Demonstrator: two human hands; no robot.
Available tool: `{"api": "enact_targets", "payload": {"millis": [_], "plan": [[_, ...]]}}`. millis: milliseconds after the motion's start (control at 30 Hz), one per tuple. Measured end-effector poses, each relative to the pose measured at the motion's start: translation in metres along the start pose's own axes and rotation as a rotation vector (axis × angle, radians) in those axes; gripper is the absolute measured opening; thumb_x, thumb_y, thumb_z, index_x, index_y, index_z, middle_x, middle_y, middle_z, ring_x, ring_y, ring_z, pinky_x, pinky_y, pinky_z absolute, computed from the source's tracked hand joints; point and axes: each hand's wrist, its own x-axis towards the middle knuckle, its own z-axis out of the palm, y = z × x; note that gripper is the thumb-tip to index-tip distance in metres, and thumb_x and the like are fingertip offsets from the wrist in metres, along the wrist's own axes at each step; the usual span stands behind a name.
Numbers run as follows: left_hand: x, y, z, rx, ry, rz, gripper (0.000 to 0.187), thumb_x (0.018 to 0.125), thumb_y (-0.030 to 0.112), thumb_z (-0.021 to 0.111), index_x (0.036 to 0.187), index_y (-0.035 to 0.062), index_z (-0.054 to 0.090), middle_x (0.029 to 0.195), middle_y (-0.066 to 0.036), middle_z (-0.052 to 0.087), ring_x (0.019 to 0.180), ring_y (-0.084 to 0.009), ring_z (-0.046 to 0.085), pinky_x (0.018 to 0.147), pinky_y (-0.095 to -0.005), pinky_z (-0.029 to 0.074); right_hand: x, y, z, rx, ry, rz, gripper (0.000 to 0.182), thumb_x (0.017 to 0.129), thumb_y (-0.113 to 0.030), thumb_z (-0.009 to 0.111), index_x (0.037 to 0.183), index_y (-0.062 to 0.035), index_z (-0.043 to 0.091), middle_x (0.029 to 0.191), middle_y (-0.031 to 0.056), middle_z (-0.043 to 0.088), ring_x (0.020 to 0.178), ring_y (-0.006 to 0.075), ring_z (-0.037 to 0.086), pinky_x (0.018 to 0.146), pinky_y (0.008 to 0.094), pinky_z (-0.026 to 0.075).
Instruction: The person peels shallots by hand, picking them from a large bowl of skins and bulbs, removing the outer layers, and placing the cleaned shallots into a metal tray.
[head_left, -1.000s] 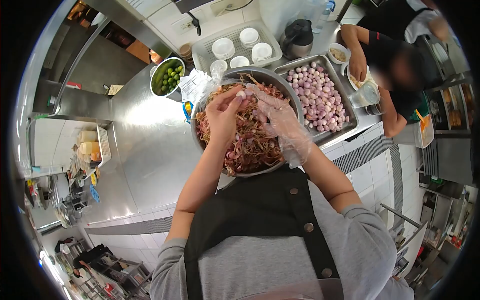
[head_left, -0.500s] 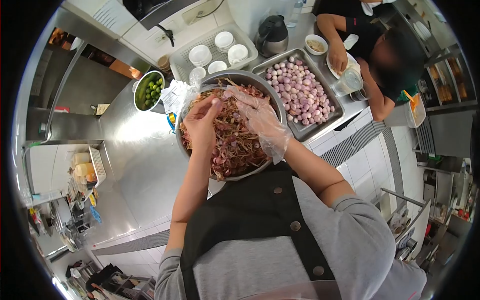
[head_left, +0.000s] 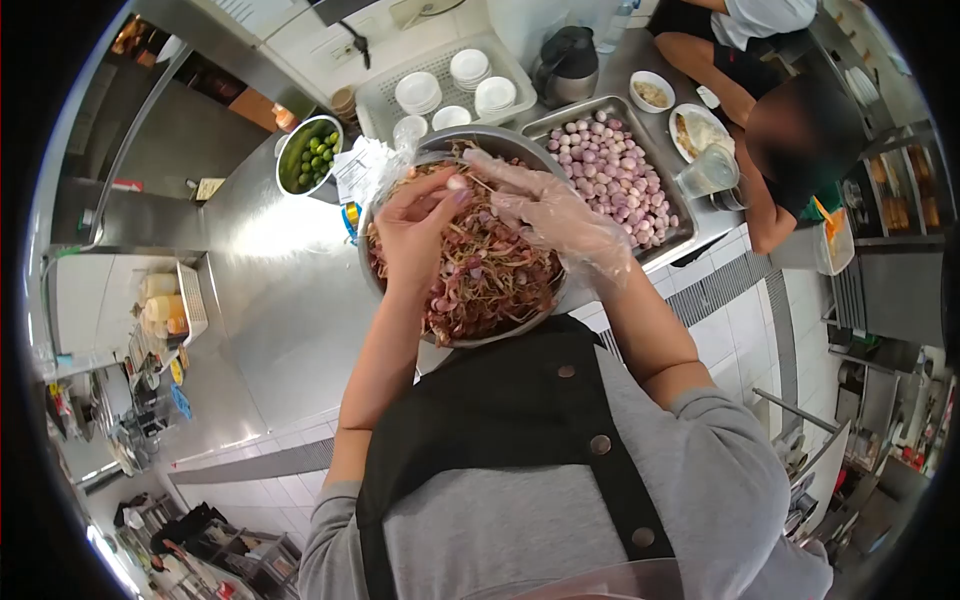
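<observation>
Over the large metal bowl my bare left hand pinches a small pale shallot between thumb and fingertips. My right hand, in a clear plastic glove, is beside it with bent fingers; whether its fingertips hold anything is too small to tell. Reddish shallots with dry roots and skins fill the bowl below both hands. Right of the bowl, peeled purple-white shallots lie in a metal tray.
A pot of green limes stands at the left. Behind are a basket with white cups, and a black-topped jug. A person sits at the right by a plate and a clear pitcher.
The view has shifted slightly. A pale shallot now shows at my left fingertips, and my right hand has moved a little to the right. The other person's hand has left the plate.
</observation>
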Motion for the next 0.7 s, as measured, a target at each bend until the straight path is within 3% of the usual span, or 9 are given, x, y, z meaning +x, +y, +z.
{"api": "enact_targets", "payload": {"millis": [300, 367, 400, 433, 500, 533, 600, 700], "plan": [[-0.006, 0.004, -0.01, 0.09, -0.08, 0.034, 0.027, 0.081, -0.01, 0.075, 0.105, -0.0044, 0.067, 0.102, -0.011, 0.072, 0.092, -0.0137, 0.07, 0.081, -0.0235, 0.058, -0.019, -0.02, 0.022, -0.177, 0.035, 0.01, 0.048, 0.099, -0.01, 0.057, 0.147, -0.0162, 0.052, 0.078, -0.0077, 0.049, 0.067, 0.0022, 0.04, 0.056, 0.0168, 0.034], [-0.007, 0.003, -0.012, 0.082, -0.074, 0.008, 0.026, 0.079, -0.01, 0.075, 0.103, -0.0037, 0.066, 0.103, -0.01, 0.071, 0.094, -0.0139, 0.07, 0.082, -0.0243, 0.058, -0.02, -0.021, 0.021, -0.195, 0.003, 0.121, 0.048, 0.098, -0.007, 0.056, 0.146, -0.014, 0.053, 0.103, -0.0002, 0.064, 0.082, 0.0068, 0.052, 0.075, 0.023, 0.048], [-0.008, 0.002, -0.012, 0.081, -0.076, 0.009, 0.026, 0.079, -0.01, 0.075, 0.103, -0.0037, 0.066, 0.103, -0.01, 0.071, 0.094, -0.0139, 0.07, 0.082, -0.0243, 0.058, -0.012, -0.001, 0.017, -0.239, -0.014, -0.111, 0.047, 0.098, -0.005, 0.056, 0.145, -0.0086, 0.052, 0.127, 0.0048, 0.064, 0.108, 0.0103, 0.057, 0.095, 0.0247, 0.045], [-0.01, 0.002, -0.011, 0.101, -0.061, 0.03, 0.026, 0.079, -0.011, 0.075, 0.102, -0.0033, 0.066, 0.103, -0.009, 0.07, 0.094, -0.014, 0.07, 0.082, -0.0247, 0.058, -0.011, 0.002, 0.017, -0.241, -0.012, -0.113, 0.047, 0.098, -0.005, 0.056, 0.145, -0.0086, 0.052, 0.127, 0.0048, 0.064, 0.108, 0.0103, 0.057, 0.095, 0.0247, 0.045], [-0.01, 0.001, -0.012, 0.122, -0.044, 0.052, 0.026, 0.079, -0.011, 0.076, 0.101, -0.0029, 0.065, 0.103, -0.009, 0.069, 0.093, -0.0141, 0.069, 0.082, -0.0251, 0.058, -0.009, 0.002, 0.021, -0.21, 0.012, -0.121, 0.047, 0.1, -0.006, 0.055, 0.145, -0.0158, 0.053, 0.087, -0.0078, 0.054, 0.07, 0.0021, 0.039, 0.059, 0.0179, 0.036], [-0.009, -0.001, -0.012, 0.105, -0.045, 0.062, 0.026, 0.079, -0.012, 0.075, 0.101, -0.0027, 0.065, 0.103, -0.009, 0.069, 0.093, -0.0139, 0.069, 0.082, -0.0253, 0.058, -0.011, -0.002, 0.022, -0.211, 0.01, -0.122, 0.047, 0.1, -0.006, 0.055, 0.145, -0.0158, 0.053, 0.087, -0.0078, 0.054, 0.07, 0.0021, 0.039, 0.059, 0.0179, 0.036], [-0.009, -0.002, -0.012, 0.087, -0.045, 0.072, 0.026, 0.079, -0.012, 0.075, 0.101, -0.0024, 0.065, 0.104, -0.009, 0.068, 0.093, -0.0138, 0.069, 0.082, -0.0255, 0.058, -0.017, -0.014, 0.025, -0.253, -0.022, -0.05, 0.044, 0.1, -0.005, 0.053, 0.144, -0.0074, 0.053, 0.14, 0.0059, 0.059, 0.123, 0.0101, 0.051, 0.105, 0.0247, 0.038], [-0.008, -0.002, -0.011, 0.074, -0.018, 0.049, 0.024, 0.08, -0.012, 0.073, 0.101, -0.0031, 0.066, 0.102, -0.009, 0.069, 0.093, -0.0138, 0.069, 0.081, -0.0256, 0.058, -0.013, -0.005, 0.026, -0.176, 0.011, -0.029, 0.045, 0.1, -0.003, 0.051, 0.144, -0.0087, 0.053, 0.133, 0.0015, 0.061, 0.112, 0.0059, 0.053, 0.096, 0.0213, 0.042]]}}
